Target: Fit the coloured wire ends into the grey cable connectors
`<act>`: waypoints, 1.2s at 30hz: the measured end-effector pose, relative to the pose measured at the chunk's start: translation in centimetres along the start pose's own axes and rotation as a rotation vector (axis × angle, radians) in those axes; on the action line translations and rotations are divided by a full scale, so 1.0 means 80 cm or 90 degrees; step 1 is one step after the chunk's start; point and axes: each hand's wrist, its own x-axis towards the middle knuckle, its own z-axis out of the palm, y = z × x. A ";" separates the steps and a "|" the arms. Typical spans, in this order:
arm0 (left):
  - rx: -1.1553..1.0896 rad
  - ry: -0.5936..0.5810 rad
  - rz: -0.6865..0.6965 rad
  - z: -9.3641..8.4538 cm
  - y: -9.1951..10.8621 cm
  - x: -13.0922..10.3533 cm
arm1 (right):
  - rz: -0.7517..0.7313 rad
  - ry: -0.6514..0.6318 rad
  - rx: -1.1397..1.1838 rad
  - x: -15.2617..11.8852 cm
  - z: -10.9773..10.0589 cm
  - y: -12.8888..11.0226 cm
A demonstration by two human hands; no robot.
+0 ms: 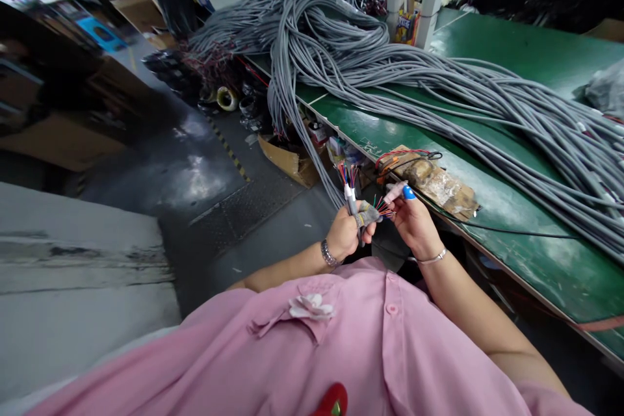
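Observation:
My left hand (344, 232), with a grey and yellow cover on its thumb, is closed around grey cable (351, 203). One cable end points up, its white sleeve (348, 192) topped by a bunch of thin coloured wires (347, 174). Another fan of coloured wires (383, 207) sticks out to the right past the thumb. My right hand (413, 221) meets that fan with bent fingers, which appear to pinch the wires. Its fingertips wear pale and blue covers. Exactly which wires are between those fingers is too small to make out.
A green table (546, 211) on the right carries a long heap of grey cables (336, 71). Near its edge lies a worn, taped block (429, 182) with red and black wires. Beneath are a torn cardboard box (287, 159) and a yellow roll (226, 99). A grey cabinet (82, 247) stands left.

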 end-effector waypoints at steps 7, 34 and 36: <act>-0.005 0.003 -0.010 0.002 -0.004 0.008 | -0.008 -0.008 -0.002 0.003 0.003 0.003; -0.001 0.026 -0.028 -0.002 -0.006 -0.002 | 0.056 -0.039 0.060 0.010 -0.002 0.007; -0.006 0.038 -0.025 0.000 -0.004 -0.004 | 0.027 -0.025 0.045 0.007 -0.003 0.006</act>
